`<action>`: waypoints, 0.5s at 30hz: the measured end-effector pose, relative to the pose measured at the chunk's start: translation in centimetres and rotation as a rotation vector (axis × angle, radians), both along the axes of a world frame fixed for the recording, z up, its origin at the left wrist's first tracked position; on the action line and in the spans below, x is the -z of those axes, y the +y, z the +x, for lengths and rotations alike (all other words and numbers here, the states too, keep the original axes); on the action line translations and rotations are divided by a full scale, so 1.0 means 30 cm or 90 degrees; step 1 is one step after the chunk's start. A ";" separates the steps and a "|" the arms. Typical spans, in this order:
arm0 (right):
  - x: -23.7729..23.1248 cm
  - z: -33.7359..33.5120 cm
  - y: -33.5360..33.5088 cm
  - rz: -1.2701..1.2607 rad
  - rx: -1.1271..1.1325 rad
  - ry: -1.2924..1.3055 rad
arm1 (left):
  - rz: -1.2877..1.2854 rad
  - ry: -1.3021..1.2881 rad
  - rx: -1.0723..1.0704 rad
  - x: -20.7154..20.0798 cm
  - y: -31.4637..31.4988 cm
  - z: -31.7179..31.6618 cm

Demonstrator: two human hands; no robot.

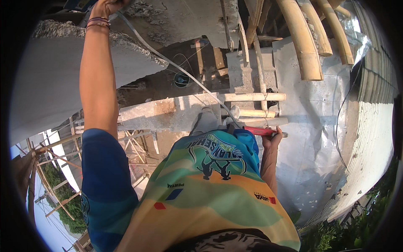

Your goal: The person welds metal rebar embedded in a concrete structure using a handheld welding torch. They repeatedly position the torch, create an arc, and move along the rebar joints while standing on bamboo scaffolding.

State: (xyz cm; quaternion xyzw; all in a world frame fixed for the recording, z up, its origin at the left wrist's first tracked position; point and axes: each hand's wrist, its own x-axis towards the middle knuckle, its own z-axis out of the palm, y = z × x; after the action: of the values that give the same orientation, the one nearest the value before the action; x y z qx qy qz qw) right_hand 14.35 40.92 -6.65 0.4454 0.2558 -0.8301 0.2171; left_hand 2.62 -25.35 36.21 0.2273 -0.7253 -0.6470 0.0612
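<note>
The left hand (105, 6) is up high, fingers closed on something blue at the broken concrete (138, 50), while the right hand (273, 138) clamps a red tool (262, 131) low beside the bamboo poles (252, 111), maybe for balance.

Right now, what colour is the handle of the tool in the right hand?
Red: the tool handle held in the right hand shows best in the head view.

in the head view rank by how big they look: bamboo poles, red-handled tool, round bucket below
1. bamboo poles
2. red-handled tool, in the right hand
3. bucket, though it sits far below, so its true size is unsure
</note>
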 end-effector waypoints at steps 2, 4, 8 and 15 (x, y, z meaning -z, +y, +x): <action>0.004 -0.015 -0.013 0.045 -0.012 -0.045 | -0.311 0.130 0.207 -0.014 0.042 0.058; 0.004 -0.023 -0.026 0.028 -0.003 -0.053 | -0.587 0.000 0.306 -0.073 0.094 0.144; -0.016 -0.042 -0.058 0.044 0.029 -0.093 | -0.544 -0.179 -0.059 0.004 0.315 0.378; -0.072 -0.047 -0.085 0.084 0.049 -0.005 | -0.087 -0.140 0.085 0.237 0.724 0.853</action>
State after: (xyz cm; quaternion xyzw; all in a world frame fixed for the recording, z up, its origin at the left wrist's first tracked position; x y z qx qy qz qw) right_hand 12.93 38.39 -4.48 0.4712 0.2917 -0.8176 0.1563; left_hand 28.20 -3.62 29.09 0.2435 -0.7835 -0.5698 -0.0463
